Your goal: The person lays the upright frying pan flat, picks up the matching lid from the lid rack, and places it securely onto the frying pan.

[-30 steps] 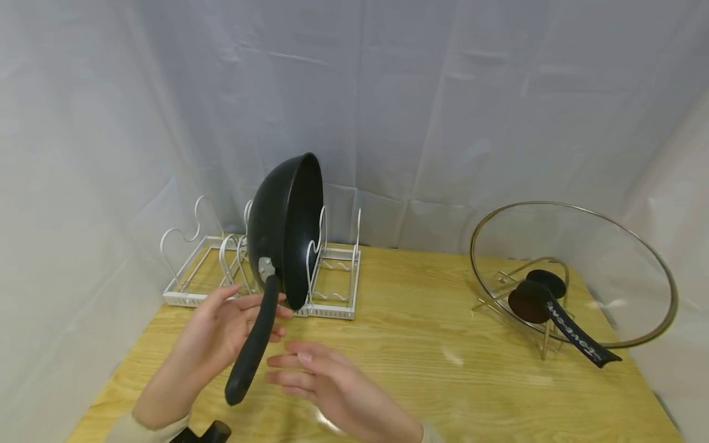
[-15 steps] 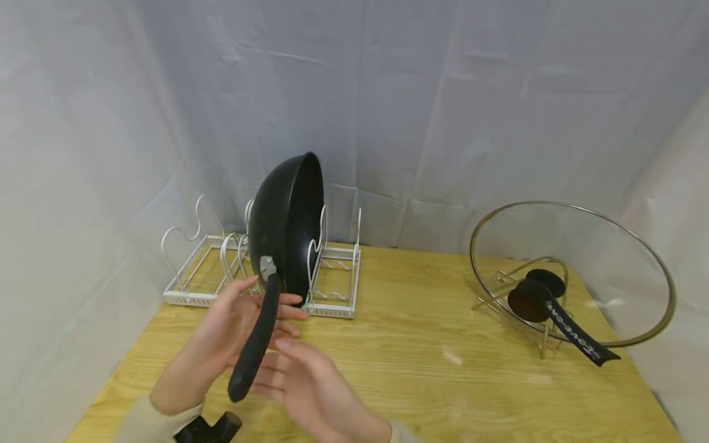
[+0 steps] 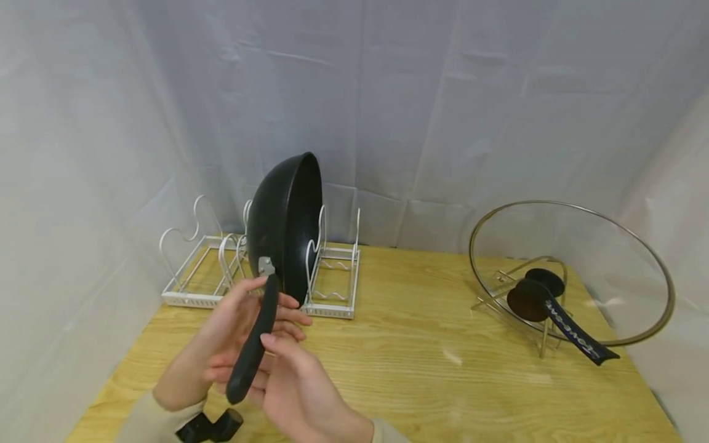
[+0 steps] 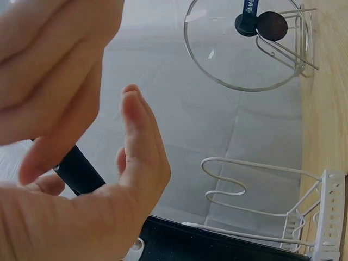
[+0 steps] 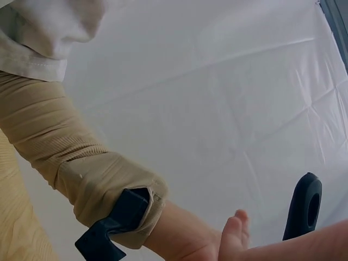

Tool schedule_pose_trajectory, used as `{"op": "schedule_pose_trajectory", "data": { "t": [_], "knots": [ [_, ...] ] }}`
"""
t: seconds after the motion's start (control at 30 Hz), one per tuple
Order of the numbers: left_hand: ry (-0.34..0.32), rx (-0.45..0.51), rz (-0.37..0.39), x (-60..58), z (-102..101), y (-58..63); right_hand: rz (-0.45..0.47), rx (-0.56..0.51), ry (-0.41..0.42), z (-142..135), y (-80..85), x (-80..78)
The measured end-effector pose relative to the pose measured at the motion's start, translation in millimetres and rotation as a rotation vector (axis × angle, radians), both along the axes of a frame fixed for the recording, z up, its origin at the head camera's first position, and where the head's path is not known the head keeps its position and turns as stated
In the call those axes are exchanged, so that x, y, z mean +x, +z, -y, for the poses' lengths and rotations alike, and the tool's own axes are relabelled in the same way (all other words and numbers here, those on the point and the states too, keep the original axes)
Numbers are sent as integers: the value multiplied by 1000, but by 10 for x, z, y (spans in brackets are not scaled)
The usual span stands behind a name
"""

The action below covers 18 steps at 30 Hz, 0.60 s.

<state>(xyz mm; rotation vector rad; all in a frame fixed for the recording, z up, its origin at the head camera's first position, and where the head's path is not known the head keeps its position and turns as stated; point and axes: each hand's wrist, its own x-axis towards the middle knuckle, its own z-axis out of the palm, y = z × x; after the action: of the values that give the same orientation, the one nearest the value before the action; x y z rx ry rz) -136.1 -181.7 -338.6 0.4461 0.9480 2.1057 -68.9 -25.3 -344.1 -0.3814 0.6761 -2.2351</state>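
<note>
Black, deep, round-bottomed wok (image 3: 268,215) standing on edge in a white wire rack (image 3: 191,300). Behind its long curved handle (image 3: 256,347), the left hand (image 3: 224,326) and right hand (image 3: 293,387) have loosely extended fingers, ungripping. Far right, a round glass lid (image 3: 587,264) leans on a gold wire stand (image 3: 544,341).

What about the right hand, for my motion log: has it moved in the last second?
Yes: the right hand has moved left, toward the handle, in the head view, judged against the white rack.
</note>
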Motion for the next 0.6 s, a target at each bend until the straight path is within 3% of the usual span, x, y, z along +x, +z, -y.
{"op": "schedule_pose_trajectory", "data": {
  "t": [0.1,0.23,0.37,0.47,0.6],
  "knots": [
    [51,-58,2,20,-2,26,-10,-50,31,27,18,-1],
    [120,-80,97,44,-39,53,8,-88,31,63,38,8],
    [172,-48,165,55,-86,85,93,-71,53,91,54,2],
    [159,6,172,43,-114,100,125,-77,72,113,58,0],
    [177,-9,166,23,-151,89,95,-106,94,138,65,15]
  ]
}}
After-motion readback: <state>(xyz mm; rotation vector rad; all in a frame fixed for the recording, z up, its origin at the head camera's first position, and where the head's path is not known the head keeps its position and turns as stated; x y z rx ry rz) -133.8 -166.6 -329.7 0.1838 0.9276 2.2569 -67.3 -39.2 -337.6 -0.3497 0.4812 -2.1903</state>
